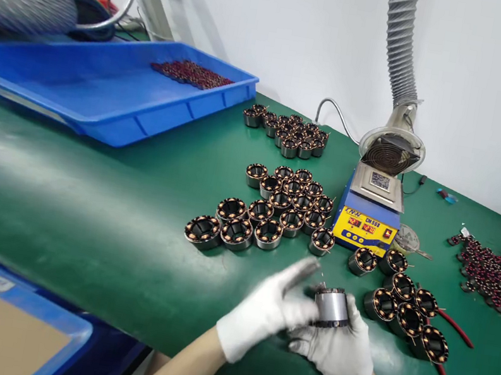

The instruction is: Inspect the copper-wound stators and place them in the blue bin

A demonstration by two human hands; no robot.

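Observation:
My right hand [341, 359], in a white glove, is closed around a motor stator [332, 309], a smooth silver ring with dark rims. The stator lies on its side above the near part of the table, and thin wire ends [323, 283] stick up at its left. Also gloved, my left hand [273, 306] is at the stator's left side, slightly smeared by motion. One of its digits points up and away, apart from the other fingers, which are close to the ring; whether they touch it is unclear.
Beyond my hands stand many stators [268, 234] with copper windings; more [409, 320] are at right beside red tubing [456, 329]. A blue-yellow heating unit [366, 226] sits under an extraction hose [403, 46]. Dark red small parts [499, 277] lie far right. A blue tray [146, 122] stands left.

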